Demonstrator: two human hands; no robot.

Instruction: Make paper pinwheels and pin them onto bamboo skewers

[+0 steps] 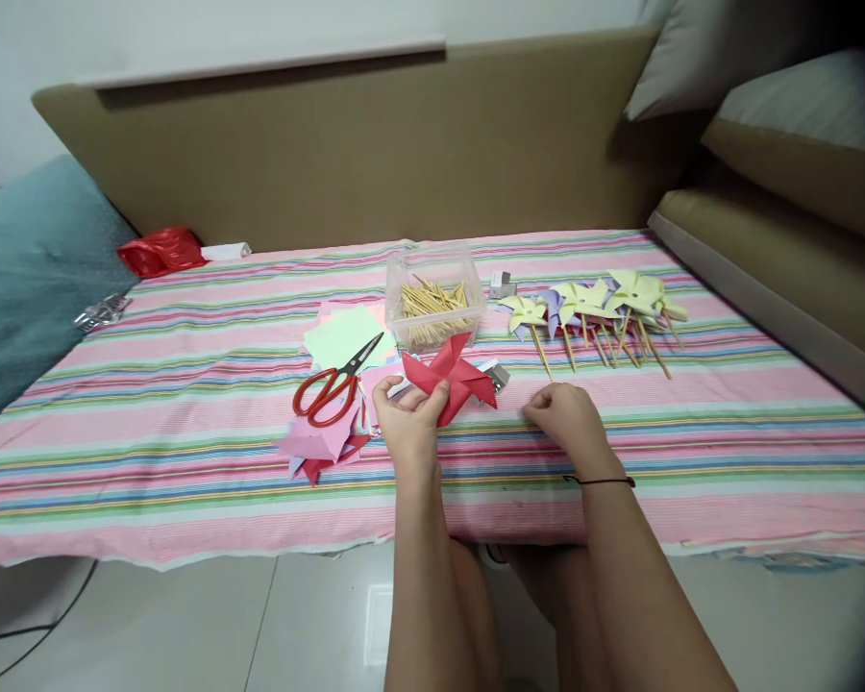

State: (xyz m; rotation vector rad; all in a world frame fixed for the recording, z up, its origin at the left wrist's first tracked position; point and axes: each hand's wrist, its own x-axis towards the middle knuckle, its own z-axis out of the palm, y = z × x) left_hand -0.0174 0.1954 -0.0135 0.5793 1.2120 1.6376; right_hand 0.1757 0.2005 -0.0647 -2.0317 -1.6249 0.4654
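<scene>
Red pinwheel (456, 377) up in your left hand (409, 423)!

You're over a pink striped cloth (151, 413), a tan panel (375, 144) rising behind it, a teal cushion (29, 279) off to the left and pale floor tiles (317, 625) below. Count them: one red pinwheel, pinched between your left thumb and fingers, just in front of the clear box (443, 258); one pair of red-handled scissors (324, 396), blades slightly apart, lying by the green paper sheets (342, 338). Over to the right, at least four yellow pinwheels (582, 300) bunch up on sticks; the overlap hides the full number. And your right hand (569, 418)? Fingers drawn together near that bunch, but whether they grip anything, you can't tell from here. Into the one clear box now: a loose heap of thin wooden sticks (429, 300), too many to count, under an open top.
</scene>
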